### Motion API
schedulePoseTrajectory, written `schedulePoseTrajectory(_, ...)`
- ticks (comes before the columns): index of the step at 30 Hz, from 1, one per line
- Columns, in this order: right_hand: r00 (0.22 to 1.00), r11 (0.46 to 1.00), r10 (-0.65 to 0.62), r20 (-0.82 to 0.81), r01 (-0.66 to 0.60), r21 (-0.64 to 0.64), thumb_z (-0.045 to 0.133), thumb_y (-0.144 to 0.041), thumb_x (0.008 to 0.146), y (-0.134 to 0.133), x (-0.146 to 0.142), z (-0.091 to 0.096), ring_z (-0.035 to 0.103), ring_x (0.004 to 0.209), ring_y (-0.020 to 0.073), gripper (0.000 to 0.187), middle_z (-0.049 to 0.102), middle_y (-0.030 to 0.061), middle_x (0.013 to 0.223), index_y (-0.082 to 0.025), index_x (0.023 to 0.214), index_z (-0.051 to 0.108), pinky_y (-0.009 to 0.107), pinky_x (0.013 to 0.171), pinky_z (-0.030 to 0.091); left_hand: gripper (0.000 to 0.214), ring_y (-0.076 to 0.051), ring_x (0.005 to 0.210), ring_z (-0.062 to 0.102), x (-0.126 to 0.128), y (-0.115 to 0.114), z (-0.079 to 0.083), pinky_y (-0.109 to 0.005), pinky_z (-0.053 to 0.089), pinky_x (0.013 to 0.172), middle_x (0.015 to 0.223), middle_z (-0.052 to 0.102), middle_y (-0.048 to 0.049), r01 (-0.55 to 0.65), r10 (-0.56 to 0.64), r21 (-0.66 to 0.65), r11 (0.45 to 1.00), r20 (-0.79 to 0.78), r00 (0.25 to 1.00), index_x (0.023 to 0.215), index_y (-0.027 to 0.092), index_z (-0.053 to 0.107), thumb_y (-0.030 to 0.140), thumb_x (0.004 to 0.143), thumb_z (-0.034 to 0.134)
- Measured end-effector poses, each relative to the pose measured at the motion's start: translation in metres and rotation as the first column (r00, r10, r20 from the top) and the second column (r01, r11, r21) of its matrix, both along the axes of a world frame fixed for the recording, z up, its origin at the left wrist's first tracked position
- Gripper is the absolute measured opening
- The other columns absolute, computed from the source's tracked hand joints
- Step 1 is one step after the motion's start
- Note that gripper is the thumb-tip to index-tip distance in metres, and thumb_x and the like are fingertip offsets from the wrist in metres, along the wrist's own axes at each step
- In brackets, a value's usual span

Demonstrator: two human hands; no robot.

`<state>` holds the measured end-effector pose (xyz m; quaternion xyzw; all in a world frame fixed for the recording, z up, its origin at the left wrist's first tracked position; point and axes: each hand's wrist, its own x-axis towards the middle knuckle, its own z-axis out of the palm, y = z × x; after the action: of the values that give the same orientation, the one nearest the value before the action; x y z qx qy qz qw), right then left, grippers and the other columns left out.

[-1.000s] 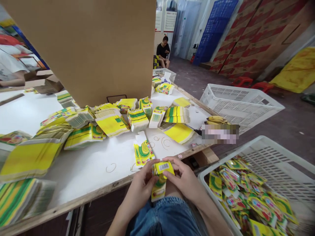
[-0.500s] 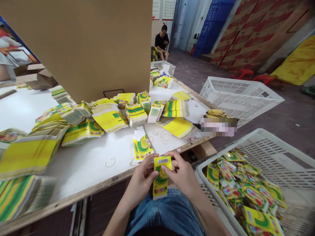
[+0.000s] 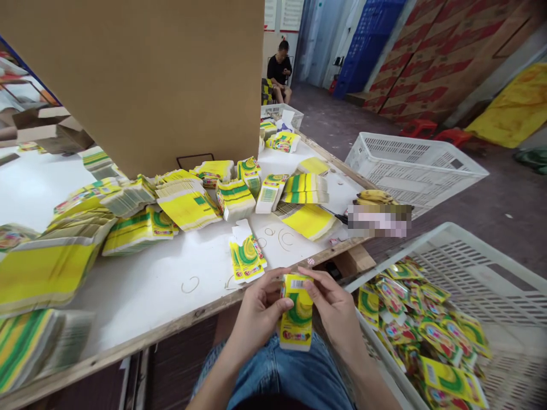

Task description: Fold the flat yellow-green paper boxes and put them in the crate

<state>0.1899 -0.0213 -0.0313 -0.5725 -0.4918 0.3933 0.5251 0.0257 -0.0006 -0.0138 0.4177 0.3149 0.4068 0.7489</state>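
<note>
A yellow and green printed carton (image 3: 298, 319) with a barcode near its top is held upright above my lap. My left hand (image 3: 261, 304) grips its left side, thumb across the front. My right hand (image 3: 331, 302) pinches the upper right part by the barcode; its fingertips meet those of the left at the top edge. The far side of the carton is hidden. Just beyond my hands, a few flat cartons (image 3: 248, 257) lie on the white table (image 3: 205, 267). To my right stands a white crate (image 3: 482, 273) with many filled yellow packs (image 3: 427, 324) inside.
Stacks of flat cartons (image 3: 188, 205) line the table before a tall brown cardboard box (image 3: 171, 80). Bananas (image 3: 374, 197) lie at the table's right edge. Another white crate (image 3: 414, 165) stands beyond. A person (image 3: 280, 71) sits at the back.
Both hands and the carton have moved slightly right. The carton now looks opened out, with my right fingers at its top; before, it looked flatter.
</note>
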Motion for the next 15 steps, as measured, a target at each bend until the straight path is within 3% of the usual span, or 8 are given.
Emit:
schedulePoseTrajectory(5, 0.992, 0.993, -0.059, -0.11, 0.047, -0.106, 0.07, -0.038, 0.081, -0.001, 0.001, 0.0, 0.068, 0.099, 0.0247, 0.028, 0.074, 0.0074, 0.107, -0.023, 0.104, 0.075, 0.039, 0.09, 0.053, 0.043, -0.02, 0.081, 0.07, 0.008, 0.002, -0.006, -0.028, 0.051, 0.071, 0.098, 0.074, -0.0086, -0.009, 0.009, 0.022, 1.0, -0.024, 1.0, 0.12, 0.019, 0.054, 0.025, 0.08, 0.07)
schedulePoseTrajectory(11, 0.996, 0.996, -0.032, -0.079, 0.026, -0.081, 0.071, -0.035, 0.078, 0.004, -0.006, 0.005, 0.069, 0.092, 0.0243, 0.022, 0.075, 0.0065, 0.099, -0.023, 0.096, 0.077, 0.038, 0.083, 0.055, 0.036, -0.021, 0.086, 0.069, 0.011, -0.004, -0.023, -0.029, 0.052, 0.074, 0.107, 0.071, -0.0077, -0.068, 0.08, 0.108, 0.992, -0.106, 0.991, 0.117, 0.023, 0.057, 0.022, 0.082, 0.066)
schedulePoseTrajectory(13, 1.0, 0.998, -0.007, -0.02, 0.005, -0.058, 0.07, -0.035, 0.079, 0.001, 0.001, 0.012, 0.069, 0.091, 0.0246, 0.02, 0.075, 0.0072, 0.097, -0.023, 0.094, 0.078, 0.037, 0.08, 0.056, 0.04, -0.021, 0.087, 0.069, 0.01, -0.005, -0.023, -0.03, 0.053, 0.076, 0.108, 0.071, -0.0088, -0.04, 0.056, 0.125, 0.991, -0.128, 0.99, 0.122, 0.023, 0.056, 0.024, 0.083, 0.065)
schedulePoseTrajectory(15, 0.985, 0.998, -0.055, 0.166, 0.054, 0.012, 0.067, -0.036, 0.082, -0.006, 0.021, 0.023, 0.067, 0.087, 0.0243, 0.019, 0.073, 0.0078, 0.095, -0.024, 0.093, 0.078, 0.038, 0.079, 0.054, 0.045, -0.023, 0.094, 0.068, 0.005, -0.002, -0.021, -0.034, 0.053, 0.083, 0.11, 0.07, -0.01, -0.017, 0.046, 0.167, 0.986, -0.171, 0.984, 0.128, 0.023, 0.053, 0.026, 0.084, 0.065)
